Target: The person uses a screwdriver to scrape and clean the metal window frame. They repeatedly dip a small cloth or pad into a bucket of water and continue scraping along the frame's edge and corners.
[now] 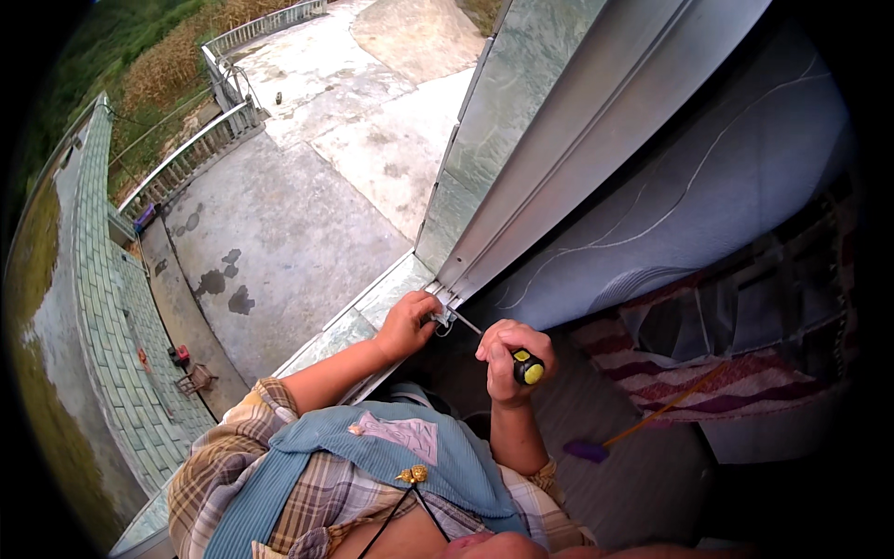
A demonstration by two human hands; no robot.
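Note:
My right hand (515, 359) is wrapped round a screwdriver (528, 367) with a black and yellow handle. Its thin metal shaft runs up and left toward the lower corner of a metal frame (568, 154). At that corner my left hand (410, 324) is closed, fingers pinched at a small metal fitting (447, 320) with a thin loop hanging at it. The screwdriver's tip meets or nearly meets this fitting; the exact contact is too small to tell. Part of the fitting is hidden behind my fingers.
A tiled sill (391, 287) runs below my left forearm, with a concrete yard (289, 205) beyond. On the right are a grey-blue patterned panel (670, 196), a striped red cloth (708, 382) and a purple-headed brush (587, 451) with an orange handle on the dark floor.

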